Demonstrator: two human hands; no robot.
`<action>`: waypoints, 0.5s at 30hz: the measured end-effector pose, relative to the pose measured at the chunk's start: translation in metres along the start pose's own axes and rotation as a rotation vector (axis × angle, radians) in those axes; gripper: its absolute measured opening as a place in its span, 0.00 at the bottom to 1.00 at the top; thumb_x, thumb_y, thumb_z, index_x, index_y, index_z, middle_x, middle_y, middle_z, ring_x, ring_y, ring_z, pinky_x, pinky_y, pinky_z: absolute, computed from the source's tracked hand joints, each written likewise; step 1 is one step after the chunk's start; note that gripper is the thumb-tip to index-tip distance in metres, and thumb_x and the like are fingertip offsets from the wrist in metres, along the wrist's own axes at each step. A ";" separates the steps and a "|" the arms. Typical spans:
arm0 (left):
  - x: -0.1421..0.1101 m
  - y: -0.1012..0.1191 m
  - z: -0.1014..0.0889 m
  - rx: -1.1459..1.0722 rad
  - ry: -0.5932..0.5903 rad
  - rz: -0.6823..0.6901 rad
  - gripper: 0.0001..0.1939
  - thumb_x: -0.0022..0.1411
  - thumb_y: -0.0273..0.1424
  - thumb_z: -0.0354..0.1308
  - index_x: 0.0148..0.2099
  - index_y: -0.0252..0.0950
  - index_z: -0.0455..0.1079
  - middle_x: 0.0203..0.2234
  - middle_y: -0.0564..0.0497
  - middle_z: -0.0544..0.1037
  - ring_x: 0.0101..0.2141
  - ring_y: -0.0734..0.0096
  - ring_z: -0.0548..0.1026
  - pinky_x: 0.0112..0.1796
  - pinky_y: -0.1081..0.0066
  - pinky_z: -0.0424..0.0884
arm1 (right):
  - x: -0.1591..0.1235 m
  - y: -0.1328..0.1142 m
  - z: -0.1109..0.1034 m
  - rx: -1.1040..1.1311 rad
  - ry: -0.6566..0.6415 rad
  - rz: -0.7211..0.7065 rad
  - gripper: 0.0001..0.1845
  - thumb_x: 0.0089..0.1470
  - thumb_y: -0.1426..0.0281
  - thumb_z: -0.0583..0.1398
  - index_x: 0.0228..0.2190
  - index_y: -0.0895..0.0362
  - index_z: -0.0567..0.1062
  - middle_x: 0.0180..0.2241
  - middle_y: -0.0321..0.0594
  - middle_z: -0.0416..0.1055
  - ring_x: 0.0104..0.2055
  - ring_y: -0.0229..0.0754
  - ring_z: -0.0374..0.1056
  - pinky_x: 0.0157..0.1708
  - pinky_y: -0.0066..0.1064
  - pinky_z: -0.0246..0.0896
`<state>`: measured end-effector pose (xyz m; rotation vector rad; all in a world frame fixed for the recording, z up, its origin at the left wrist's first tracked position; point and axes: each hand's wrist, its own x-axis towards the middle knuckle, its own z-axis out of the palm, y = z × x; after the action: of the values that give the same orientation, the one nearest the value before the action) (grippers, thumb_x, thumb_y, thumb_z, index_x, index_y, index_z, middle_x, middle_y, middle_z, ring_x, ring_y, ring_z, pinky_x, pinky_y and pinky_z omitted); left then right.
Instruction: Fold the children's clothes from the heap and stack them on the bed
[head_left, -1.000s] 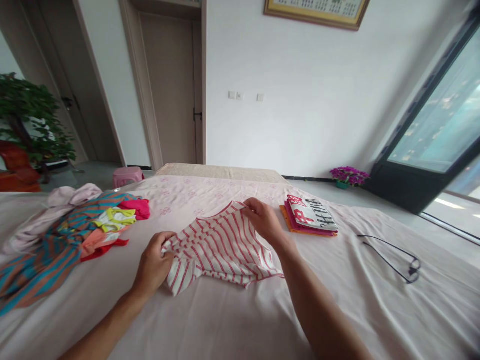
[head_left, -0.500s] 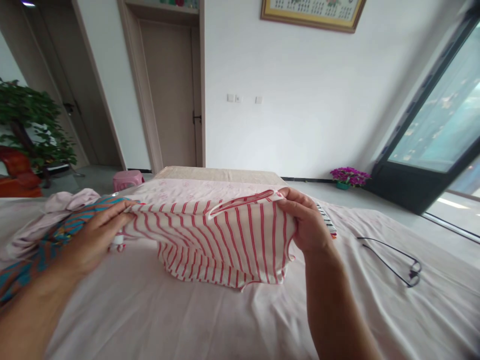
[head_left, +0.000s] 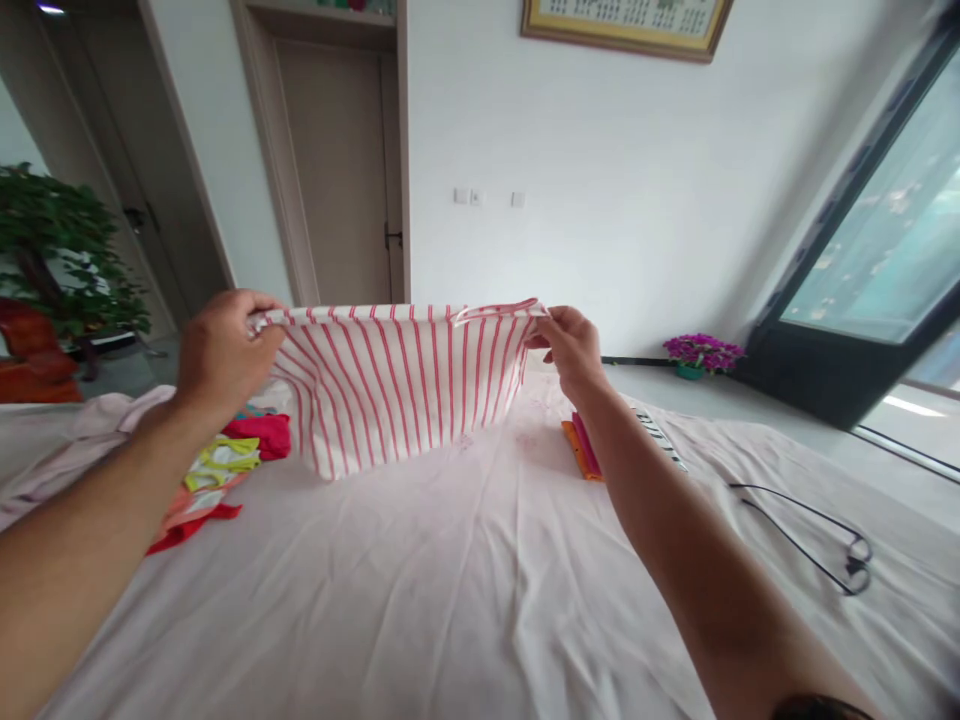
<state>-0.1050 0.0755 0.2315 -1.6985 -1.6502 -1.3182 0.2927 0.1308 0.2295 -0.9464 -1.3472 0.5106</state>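
Note:
A white garment with red stripes [head_left: 405, 390] hangs stretched between my two hands above the bed-like surface. My left hand [head_left: 229, 345] pinches its upper left corner, thumb and fingers closed on the cloth. At the upper right corner, beside a slit-like opening with a striped edge, my right hand [head_left: 571, 345] grips the fabric. The lower edge hangs down close to the pale sheet [head_left: 420, 600]. Whether it is a shirt or another garment I cannot tell.
Bright crumpled clothes [head_left: 225, 465] lie at the left under my forearm. Folded orange and pink cloths [head_left: 581, 448] and a black-and-white striped cloth [head_left: 660, 440] lie near my right forearm. Eyeglasses [head_left: 855, 565] rest at the right. Purple flowers [head_left: 701, 352] stand on the floor beyond.
Both hands have risen and moved farther away with the striped garment, which now hangs flatter. Bright clothes at the left and folded cloths at the right have come into view.

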 end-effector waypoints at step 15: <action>-0.206 -0.081 0.062 -0.195 -0.769 0.182 0.16 0.60 0.31 0.50 0.47 0.44 0.74 0.45 0.52 0.81 0.46 0.66 0.78 0.48 0.70 0.72 | -0.151 0.165 -0.083 -0.546 -0.469 0.056 0.09 0.53 0.69 0.57 0.35 0.55 0.76 0.35 0.39 0.76 0.37 0.43 0.72 0.39 0.34 0.67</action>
<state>-0.1272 0.0355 0.0065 -2.6237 -1.7007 -0.7902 0.3763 0.0796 0.0119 -1.3658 -1.9453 0.4269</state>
